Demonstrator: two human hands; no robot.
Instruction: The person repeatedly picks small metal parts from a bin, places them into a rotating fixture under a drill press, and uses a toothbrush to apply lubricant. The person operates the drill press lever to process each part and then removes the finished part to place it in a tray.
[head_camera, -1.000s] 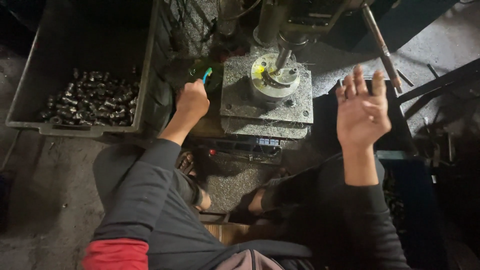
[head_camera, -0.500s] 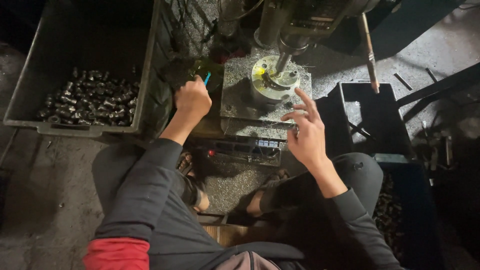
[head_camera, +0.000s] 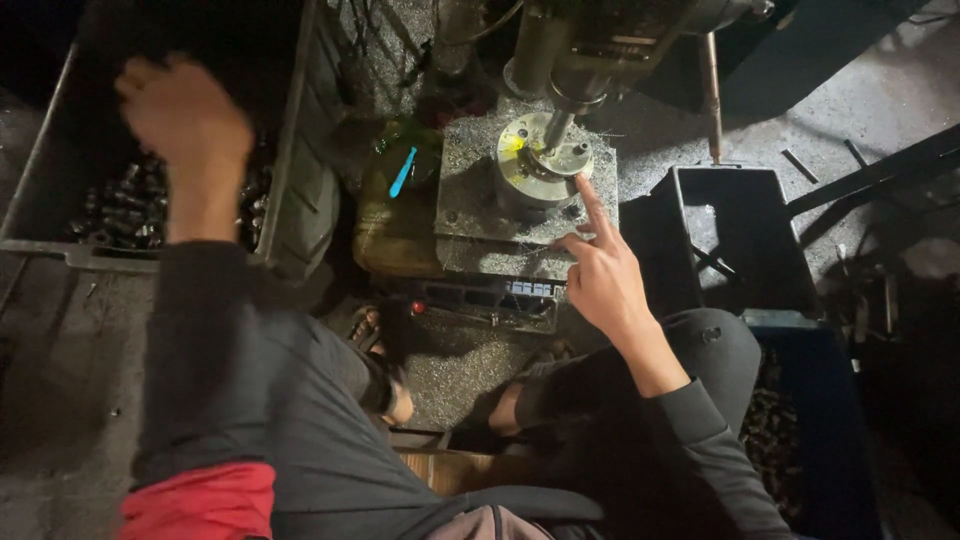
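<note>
Loading step: left hand (head_camera: 185, 120), fingers curled and grip unseen, is held over grey parts bin (head_camera: 60, 250); right hand (head_camera: 600, 275), empty with index finger extended, is rested at round drill-press fixture (head_camera: 543, 162).

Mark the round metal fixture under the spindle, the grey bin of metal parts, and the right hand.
round metal fixture (head_camera: 541, 160): head view, on its top face.
grey bin (head_camera: 292, 150): head view, on its right wall.
right hand (head_camera: 603, 280): head view, on the back of the hand.

The left hand (head_camera: 185, 120) is raised at the upper left of the frame, fingers curled. The right hand (head_camera: 600, 275), right of centre, points its forefinger upward.
</note>
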